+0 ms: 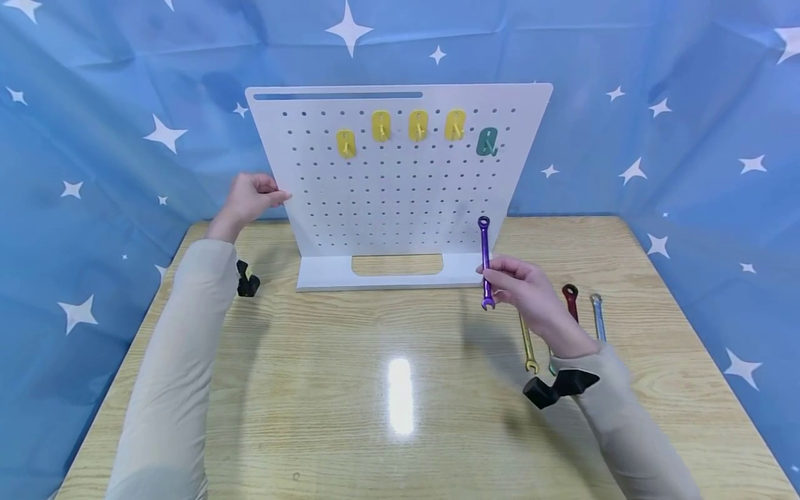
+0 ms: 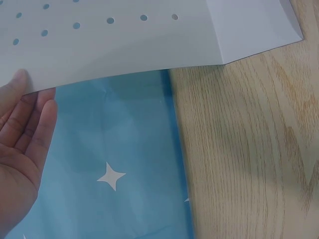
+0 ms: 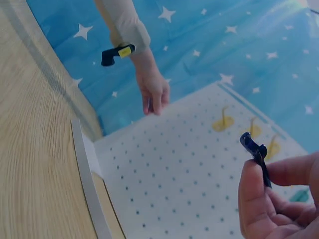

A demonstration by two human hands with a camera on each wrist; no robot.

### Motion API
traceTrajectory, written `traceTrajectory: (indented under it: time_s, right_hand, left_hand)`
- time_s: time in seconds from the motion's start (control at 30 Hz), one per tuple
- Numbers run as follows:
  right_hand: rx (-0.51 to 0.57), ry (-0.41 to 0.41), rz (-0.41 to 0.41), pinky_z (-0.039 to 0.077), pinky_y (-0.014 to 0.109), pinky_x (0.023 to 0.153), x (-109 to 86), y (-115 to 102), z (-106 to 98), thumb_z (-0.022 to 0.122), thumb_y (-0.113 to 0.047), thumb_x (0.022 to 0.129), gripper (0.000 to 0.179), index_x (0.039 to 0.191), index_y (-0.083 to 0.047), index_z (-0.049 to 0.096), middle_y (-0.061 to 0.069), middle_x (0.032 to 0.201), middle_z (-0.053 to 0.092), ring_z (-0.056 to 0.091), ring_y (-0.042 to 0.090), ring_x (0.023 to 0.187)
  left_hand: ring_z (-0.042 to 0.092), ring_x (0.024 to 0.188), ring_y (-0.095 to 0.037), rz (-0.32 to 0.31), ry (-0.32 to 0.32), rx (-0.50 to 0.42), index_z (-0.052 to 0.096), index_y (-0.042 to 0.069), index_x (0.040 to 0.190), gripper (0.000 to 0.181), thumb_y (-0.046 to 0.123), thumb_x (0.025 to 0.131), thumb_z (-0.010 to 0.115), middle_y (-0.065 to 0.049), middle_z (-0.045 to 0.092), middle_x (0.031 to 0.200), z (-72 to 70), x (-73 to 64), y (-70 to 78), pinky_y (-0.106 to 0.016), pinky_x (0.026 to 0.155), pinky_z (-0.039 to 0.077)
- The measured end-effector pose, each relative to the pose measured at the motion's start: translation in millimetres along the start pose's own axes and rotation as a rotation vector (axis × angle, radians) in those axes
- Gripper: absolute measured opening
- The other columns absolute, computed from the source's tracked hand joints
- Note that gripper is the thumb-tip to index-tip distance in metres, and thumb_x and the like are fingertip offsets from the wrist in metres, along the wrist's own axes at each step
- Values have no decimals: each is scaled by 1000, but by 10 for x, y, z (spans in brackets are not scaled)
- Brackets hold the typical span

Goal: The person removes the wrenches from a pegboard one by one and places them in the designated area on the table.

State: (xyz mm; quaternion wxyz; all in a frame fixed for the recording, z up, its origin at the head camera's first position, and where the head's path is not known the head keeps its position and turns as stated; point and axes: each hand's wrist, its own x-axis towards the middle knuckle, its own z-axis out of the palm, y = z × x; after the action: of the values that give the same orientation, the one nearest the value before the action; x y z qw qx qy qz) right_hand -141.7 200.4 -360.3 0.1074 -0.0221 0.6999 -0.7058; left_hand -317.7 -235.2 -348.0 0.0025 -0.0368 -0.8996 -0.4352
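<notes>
A purple wrench stands nearly upright between the thumb and fingers of my right hand, its ring end up, in front of the pegboard's lower right corner. My left hand pinches the left edge of the white pegboard, thumb on the front face and fingers behind, as the left wrist view shows. Four hooks sit high on the board: yellow ones such as the leftmost yellow hook, and a green hook at the right. In the right wrist view the wrench points toward the hooks.
On the wooden table, right of the board, lie a gold wrench, a red wrench, a light blue wrench and a green one mostly hidden under my right wrist. A blue star-patterned cloth surrounds the table.
</notes>
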Motion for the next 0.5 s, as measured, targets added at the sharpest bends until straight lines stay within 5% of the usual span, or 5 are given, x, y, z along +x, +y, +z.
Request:
traceTrajectory:
  time_s: [0.5]
  right_hand:
    - [62, 66, -33, 50, 20, 64, -310, 220, -537, 55, -10, 95, 13, 93, -14, 68, -6, 88, 65, 59, 6, 74]
  left_hand:
    - [56, 68, -11, -18, -10, 6, 66, -5, 91, 29, 24, 89, 66, 9, 62, 66, -1, -29, -19, -34, 68, 44]
